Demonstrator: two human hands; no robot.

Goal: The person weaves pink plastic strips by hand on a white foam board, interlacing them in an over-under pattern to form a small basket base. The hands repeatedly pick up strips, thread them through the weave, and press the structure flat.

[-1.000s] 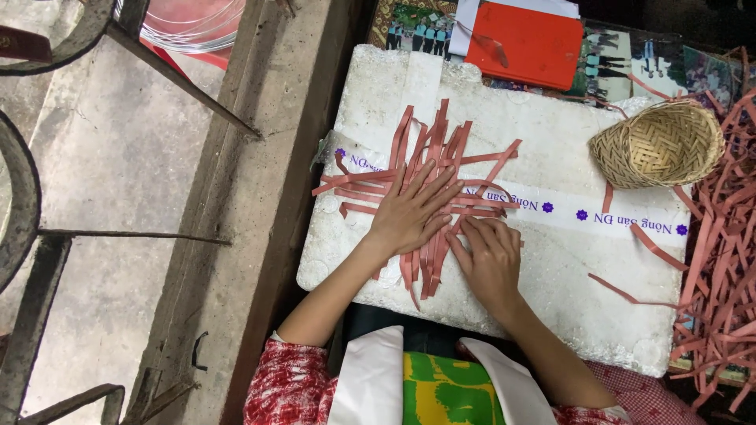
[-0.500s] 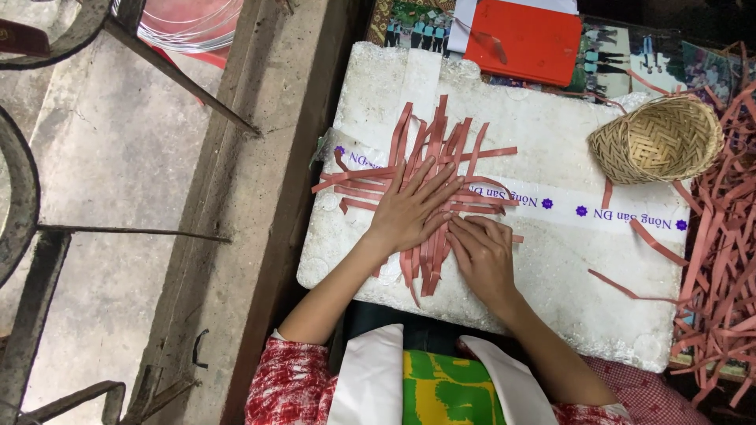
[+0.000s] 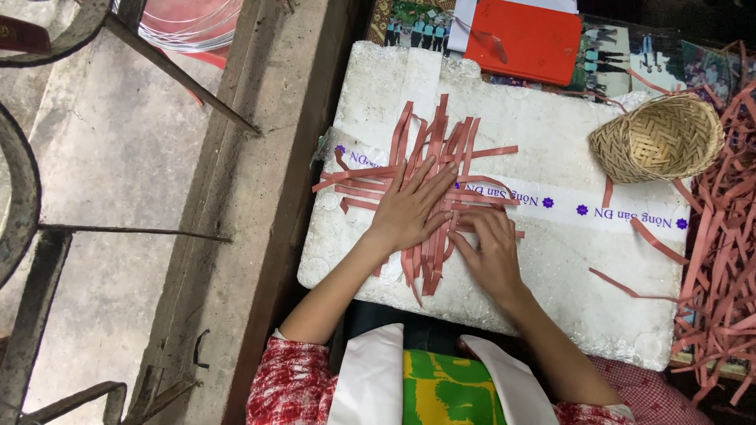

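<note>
A loose weave of flat reddish-pink strips (image 3: 441, 149) lies crossed on a white foam box lid (image 3: 551, 267). My left hand (image 3: 413, 206) presses flat on the middle of the weave, fingers spread. My right hand (image 3: 494, 250) rests just to its right on the weave's lower right part, fingers bent onto the horizontal strips. Whether those fingers pinch a strip is hidden. A taped band with purple marks (image 3: 598, 208) runs across the lid under the strips.
A small woven basket (image 3: 657, 140) lies on its side at the lid's upper right. A pile of loose reddish strips (image 3: 720, 260) fills the right edge. A red folder (image 3: 524, 38) lies beyond the lid. Concrete ledge (image 3: 236, 236) and metal bars stand left.
My right hand has shifted slightly leftward and downward along the horizontal strips. My left hand stays pressed on the weave's middle.
</note>
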